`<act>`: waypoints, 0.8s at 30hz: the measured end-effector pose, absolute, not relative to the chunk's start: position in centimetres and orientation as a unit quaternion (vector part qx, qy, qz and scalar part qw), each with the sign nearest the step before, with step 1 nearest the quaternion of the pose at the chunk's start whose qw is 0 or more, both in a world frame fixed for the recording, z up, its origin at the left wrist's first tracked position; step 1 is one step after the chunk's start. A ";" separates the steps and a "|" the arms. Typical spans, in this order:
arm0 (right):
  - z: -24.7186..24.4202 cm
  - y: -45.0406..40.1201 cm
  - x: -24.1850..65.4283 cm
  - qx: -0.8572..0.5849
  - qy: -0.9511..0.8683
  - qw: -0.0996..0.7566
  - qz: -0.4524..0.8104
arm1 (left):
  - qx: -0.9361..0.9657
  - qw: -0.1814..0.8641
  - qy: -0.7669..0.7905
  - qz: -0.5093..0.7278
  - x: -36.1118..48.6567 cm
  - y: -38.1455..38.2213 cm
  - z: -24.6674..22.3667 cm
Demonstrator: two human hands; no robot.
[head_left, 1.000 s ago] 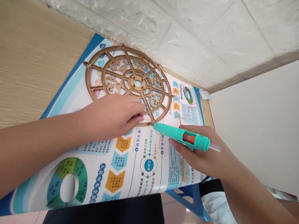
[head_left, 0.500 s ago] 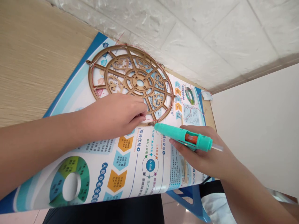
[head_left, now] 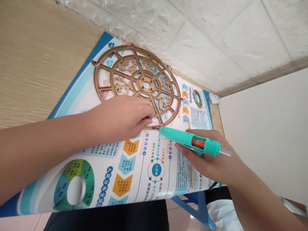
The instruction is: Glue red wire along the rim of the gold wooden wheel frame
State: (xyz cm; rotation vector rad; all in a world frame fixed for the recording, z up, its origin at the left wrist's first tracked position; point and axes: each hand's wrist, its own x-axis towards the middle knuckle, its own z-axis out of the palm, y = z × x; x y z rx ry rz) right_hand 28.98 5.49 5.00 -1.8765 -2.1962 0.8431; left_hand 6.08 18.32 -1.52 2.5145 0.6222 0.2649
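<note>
A round laser-cut wooden fretwork wheel (head_left: 139,84) lies flat on a printed poster (head_left: 125,175), with fine red thread (head_left: 156,122) strung around its rim. My left hand (head_left: 122,118) rests at the wheel's lower edge, fingers curled onto the frame. Whether they also pinch the thread is hidden. My right hand (head_left: 207,160) grips a teal hot glue gun (head_left: 189,140) with a clear glue stick (head_left: 225,152) at its back. The gun's nozzle points left and ends just beside the wheel's lower rim, close to my left fingertips.
A thin wooden stick (head_left: 191,173) lies on the poster under my right hand. Loose red threads and a small white scrap (head_left: 215,98) sit at the far corner. A tiled foam wall (head_left: 216,41) rises behind, and a blue chair frame (head_left: 194,208) shows below.
The whole scene drifts slightly right and up in view. Both hands keep their hold, and the gun's nozzle stays beside the wheel's rim.
</note>
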 end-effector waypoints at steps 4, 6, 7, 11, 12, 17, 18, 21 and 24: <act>4.9 5.6 28.9 -0.619 -0.732 0.065 0.278 | 0.932 0.263 0.232 0.097 6.0 18.4 -1.5; 4.9 5.6 28.8 -0.615 -0.736 0.065 0.275 | 0.932 0.260 0.234 0.099 6.0 18.3 -1.5; 4.9 5.7 28.8 -0.613 -0.739 0.065 0.273 | 0.932 0.259 0.234 0.101 6.0 18.3 -1.5; 4.8 5.8 28.6 -0.602 -0.750 0.069 0.264 | 0.932 0.258 0.232 0.105 5.9 18.3 -1.6; 4.8 5.9 28.6 -0.602 -0.750 0.070 0.264 | 0.932 0.258 0.231 0.105 5.9 18.3 -1.6; 4.8 6.0 28.2 -0.605 -0.748 0.062 0.264 | 0.934 0.254 0.233 0.094 6.0 18.4 -1.4; 4.8 6.0 28.1 -0.604 -0.750 0.064 0.262 | 0.934 0.253 0.233 0.093 6.1 18.4 -1.3; 4.7 6.1 27.9 -0.600 -0.753 0.068 0.261 | 0.934 0.254 0.234 0.086 6.0 18.4 -1.1; 4.7 6.2 27.7 -0.602 -0.750 0.067 0.266 | 0.936 0.253 0.235 0.075 5.9 18.4 -1.0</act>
